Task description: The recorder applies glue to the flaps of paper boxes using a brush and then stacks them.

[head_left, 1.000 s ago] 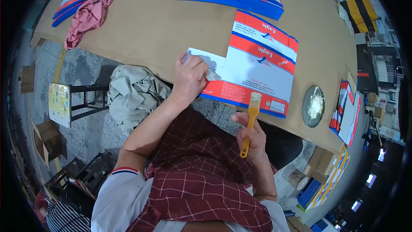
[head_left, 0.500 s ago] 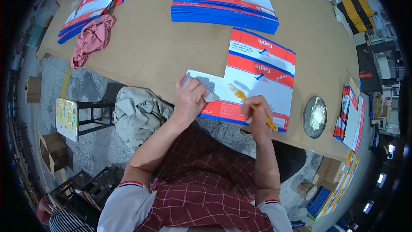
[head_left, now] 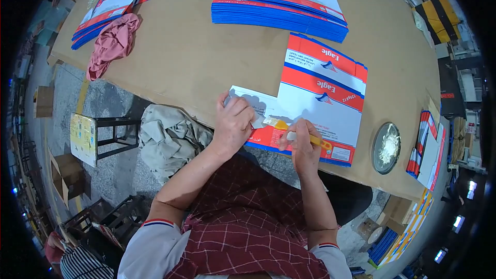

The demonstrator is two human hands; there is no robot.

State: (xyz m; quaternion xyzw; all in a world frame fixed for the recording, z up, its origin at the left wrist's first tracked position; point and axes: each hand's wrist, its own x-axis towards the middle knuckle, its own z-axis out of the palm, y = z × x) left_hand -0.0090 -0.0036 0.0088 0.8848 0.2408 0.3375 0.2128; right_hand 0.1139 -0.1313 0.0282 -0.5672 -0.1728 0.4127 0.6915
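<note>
A flat red, white and blue carton blank [head_left: 314, 107] lies near the table's front edge, its narrow white end flap toward my left. My left hand [head_left: 233, 126] is curled over that flap, pressing on it. A small whitish piece shows at its fingertips, too hidden to name. In my right hand [head_left: 304, 147] is a brush [head_left: 281, 125] with a yellow handle, gripped with the fingers closed. Its pale bristles touch or hover just over the flap, close to my left fingers. Something white sits on a finger of my right hand.
A round dish [head_left: 386, 147] of white paste stands to the right, beside more folded cartons [head_left: 426, 147]. Behind is a tall stack of carton blanks [head_left: 279, 18]. A pink cloth [head_left: 114, 44] and another pile [head_left: 116, 5] lie far left. A stool [head_left: 85, 139] stands on the floor.
The brush has moved left and toward me, its bristles now nearer my left hand, and its handle lies flatter. The view has shifted slightly; my left hand stays on the flap.
</note>
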